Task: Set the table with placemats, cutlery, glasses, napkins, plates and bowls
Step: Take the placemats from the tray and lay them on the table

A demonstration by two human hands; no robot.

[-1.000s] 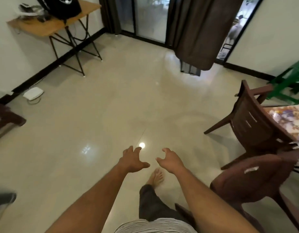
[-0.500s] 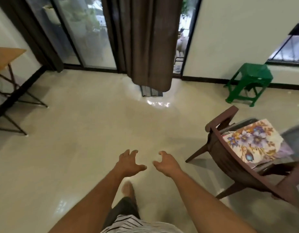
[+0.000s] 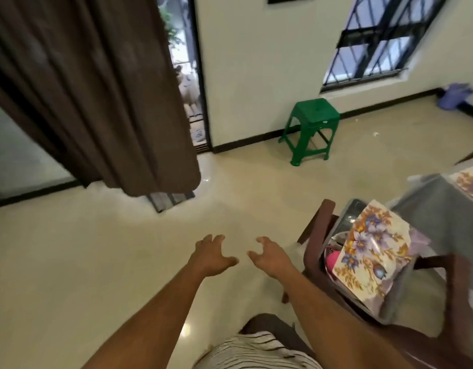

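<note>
We hold both bare arms out over the pale glossy floor [image 3: 97, 262]. Left hand [image 3: 210, 255] and right hand [image 3: 271, 258]: fingers spread apart and loosely curled, holding nothing, the two hands near each other but not touching. Floral placemat [image 3: 371, 251], cream plastic sheet printed with purple flowers and orange-brown leaves: lies tilted on the glass-topped table [image 3: 429, 219] at its near corner, just behind the dark brown wooden chair [image 3: 314, 241]. A second such mat [image 3: 469, 183] lies at the table's far right edge. Green plastic stool [image 3: 311, 129]: stands by the wall.
</note>
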